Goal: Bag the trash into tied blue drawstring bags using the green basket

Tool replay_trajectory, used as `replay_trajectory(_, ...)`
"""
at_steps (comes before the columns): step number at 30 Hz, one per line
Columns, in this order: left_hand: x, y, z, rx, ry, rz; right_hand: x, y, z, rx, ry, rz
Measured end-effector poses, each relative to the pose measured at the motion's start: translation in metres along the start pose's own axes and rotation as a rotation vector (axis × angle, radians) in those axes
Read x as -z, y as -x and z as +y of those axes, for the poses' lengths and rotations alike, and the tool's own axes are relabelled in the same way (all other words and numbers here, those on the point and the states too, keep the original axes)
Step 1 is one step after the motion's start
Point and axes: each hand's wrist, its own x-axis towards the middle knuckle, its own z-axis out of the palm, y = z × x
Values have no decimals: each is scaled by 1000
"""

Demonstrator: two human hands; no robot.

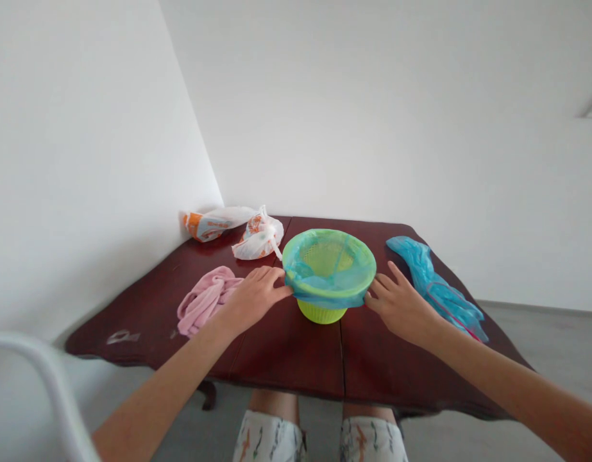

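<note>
A green plastic basket with a mesh wall stands upright near the middle of the table. A thin blue plastic bag lines its inside and is folded over the rim, hanging as a band around the outside. At the left of the rim, my left hand pinches the bag's folded edge between thumb and fingers. Opposite it, my right hand grips the bag's edge at the right side, its index finger raised. The fingertips of both hands are partly hidden against the bag.
The dark red wooden table bears a crumpled pink cloth on the left. Behind lie a knotted white bag and another white-orange bag. More blue plastic bags lie right. A white curved rail is at lower left.
</note>
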Motion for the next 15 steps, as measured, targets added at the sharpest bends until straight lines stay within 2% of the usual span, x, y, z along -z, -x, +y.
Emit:
replay_trajectory(4, 5, 9, -2, -21, 36, -11, -6, 5, -1, 28, -66, -15)
replay_trajectory(7, 21, 14, -3, 45, 231, 88, 8, 14, 6, -24, -173, 4)
replay_trajectory(8, 27, 13, -4, 83, 297, 145, 15, 16, 10, -36, -212, 44)
replay_trajectory(10, 37, 7, -5, 143, 381, 243, 33, 14, 22, -53, -318, 211)
replay_trajectory(12, 43, -4, -5, 130, 394, 225, 50, -3, 32, -117, -483, 400)
replay_trajectory(13, 44, -12, -6, 96, 386, 174, 57, -19, 35, -172, -593, 428)
replay_trajectory(14, 43, -19, -6, 51, 378, 114, 63, -38, 36, -231, -704, 402)
replay_trajectory(15, 40, -25, -6, 7, 376, 62, 67, -61, 34, -286, -813, 305)
